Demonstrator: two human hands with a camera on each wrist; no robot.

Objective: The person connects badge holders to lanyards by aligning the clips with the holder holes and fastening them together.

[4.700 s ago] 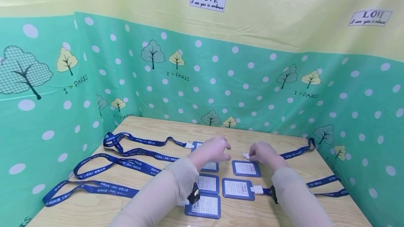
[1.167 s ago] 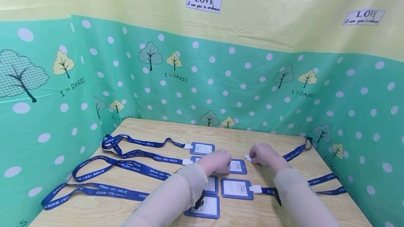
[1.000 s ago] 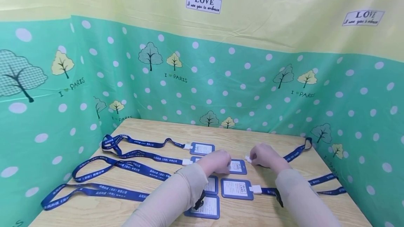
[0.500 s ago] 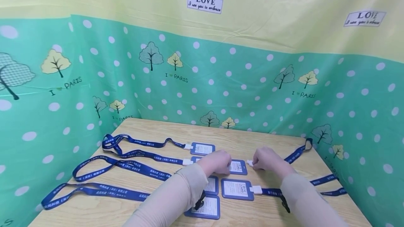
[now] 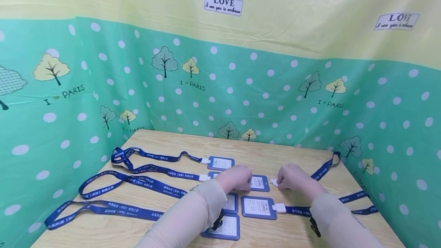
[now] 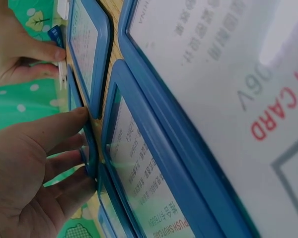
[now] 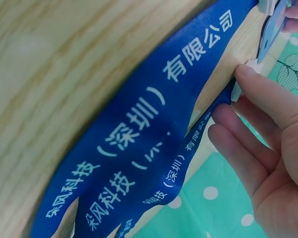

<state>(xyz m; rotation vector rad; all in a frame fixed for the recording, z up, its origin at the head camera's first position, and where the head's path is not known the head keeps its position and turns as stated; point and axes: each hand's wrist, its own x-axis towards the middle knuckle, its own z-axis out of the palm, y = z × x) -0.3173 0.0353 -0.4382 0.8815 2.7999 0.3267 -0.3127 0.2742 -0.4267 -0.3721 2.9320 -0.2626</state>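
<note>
In the head view my left hand [image 5: 237, 177] grips a blue ID card holder [image 5: 260, 183] by its left end. Its thumb and fingers press the holder's opposite edges in the left wrist view. Just off the holder's slotted right end, my right hand [image 5: 294, 179] pinches a white clip [image 5: 274, 181]. That clip ends a dark blue lanyard [image 5: 325, 168] trailing to the back right. In the right wrist view, thumb and index finger hold the clip [image 7: 237, 91], a small gap from the holder. Nearer me lies another holder [image 5: 257, 206], joined by its clip [image 5: 280, 208] to a lanyard.
A column of blue card holders lies left of centre, including the farthest one [image 5: 221, 162] and the nearest one [image 5: 224, 227]. Lanyards [image 5: 120, 209] run from them to the left over the wooden table [image 5: 165, 139]. Green and yellow curtains [image 5: 206, 98] hang around it.
My left hand has come down from above the table and taken hold of the card holder, now farther left. My right hand, still pinching the clip, has shifted slightly right and nearer.
</note>
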